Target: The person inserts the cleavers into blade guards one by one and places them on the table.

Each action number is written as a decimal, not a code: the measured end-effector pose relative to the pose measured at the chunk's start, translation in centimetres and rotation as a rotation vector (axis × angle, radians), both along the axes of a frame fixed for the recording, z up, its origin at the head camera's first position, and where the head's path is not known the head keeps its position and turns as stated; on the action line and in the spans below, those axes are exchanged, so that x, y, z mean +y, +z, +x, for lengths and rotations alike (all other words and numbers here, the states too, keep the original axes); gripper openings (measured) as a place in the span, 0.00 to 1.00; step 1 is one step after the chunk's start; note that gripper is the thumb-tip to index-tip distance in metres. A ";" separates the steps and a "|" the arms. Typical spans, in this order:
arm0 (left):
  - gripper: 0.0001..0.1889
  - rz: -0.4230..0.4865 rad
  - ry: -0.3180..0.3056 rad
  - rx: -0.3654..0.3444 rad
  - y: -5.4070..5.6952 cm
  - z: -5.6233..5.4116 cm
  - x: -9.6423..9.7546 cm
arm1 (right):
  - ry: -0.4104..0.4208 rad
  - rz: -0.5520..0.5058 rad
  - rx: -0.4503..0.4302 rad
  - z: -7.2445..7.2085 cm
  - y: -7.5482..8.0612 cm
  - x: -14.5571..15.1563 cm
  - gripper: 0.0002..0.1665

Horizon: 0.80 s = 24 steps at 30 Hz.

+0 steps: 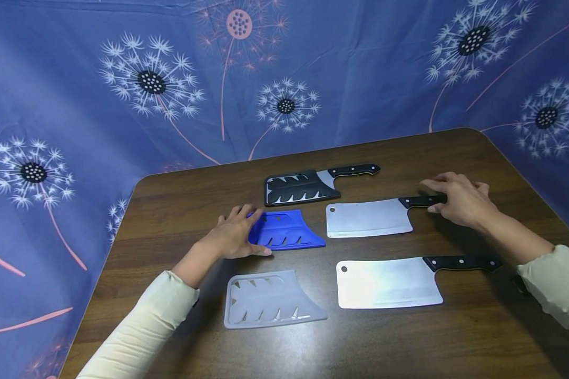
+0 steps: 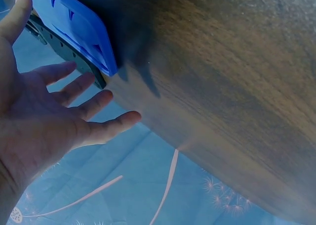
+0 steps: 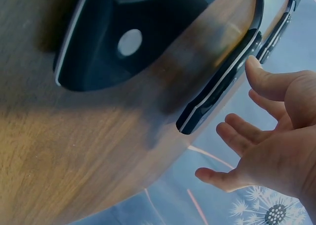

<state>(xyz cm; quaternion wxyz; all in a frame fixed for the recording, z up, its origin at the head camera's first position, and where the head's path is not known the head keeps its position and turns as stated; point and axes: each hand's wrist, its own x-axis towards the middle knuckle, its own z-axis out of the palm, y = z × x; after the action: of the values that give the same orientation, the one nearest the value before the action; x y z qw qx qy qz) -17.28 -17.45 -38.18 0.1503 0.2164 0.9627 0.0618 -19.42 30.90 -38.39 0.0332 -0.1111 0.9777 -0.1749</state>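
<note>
My left hand [image 1: 234, 235] is spread at the left end of a blue blade cover [image 1: 284, 230], thumb near its lower edge. In the left wrist view the fingers of this hand [image 2: 54, 106] look apart, beside the blue cover [image 2: 74, 24]. Over the black handle of the farther cleaver [image 1: 370, 218] hovers my right hand [image 1: 462, 199]. The right wrist view has that hand [image 3: 271, 131] with loosely bent fingers, not wrapped round the handle [image 3: 222, 81]. The cleaver's bare blade points left, towards the blue cover; whether either hand touches anything is hard to tell.
Nearer on the brown table [image 1: 384, 347] lie a second bare cleaver [image 1: 384, 284] and a translucent whitish blade cover [image 1: 270, 300]. A cleaver in a black cover [image 1: 298, 188] lies farther back. Behind the table hangs a blue dandelion-print cloth [image 1: 360, 79].
</note>
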 end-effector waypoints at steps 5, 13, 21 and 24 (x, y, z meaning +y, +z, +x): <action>0.55 -0.019 0.007 -0.030 -0.2 0.0 0.1 | 0.010 0.006 -0.027 -0.1 -0.2 0.2 0.37; 0.54 -0.028 0.005 -0.021 -0.1 0.1 0.2 | 0.005 0.017 -0.035 -0.3 -0.4 0.1 0.38; 0.55 -0.025 -0.011 -0.022 0.1 0.1 0.6 | -0.001 0.020 -0.039 -0.4 -0.5 0.0 0.38; 0.55 -0.026 -0.013 -0.027 0.1 0.1 0.8 | -0.001 0.022 -0.037 -0.4 -0.6 0.0 0.38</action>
<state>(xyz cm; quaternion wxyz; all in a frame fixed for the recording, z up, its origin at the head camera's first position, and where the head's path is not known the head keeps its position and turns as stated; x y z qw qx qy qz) -17.20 -16.68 -38.07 0.1667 0.2201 0.9598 0.0514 -19.82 30.86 -38.95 0.0524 -0.1068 0.9789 -0.1660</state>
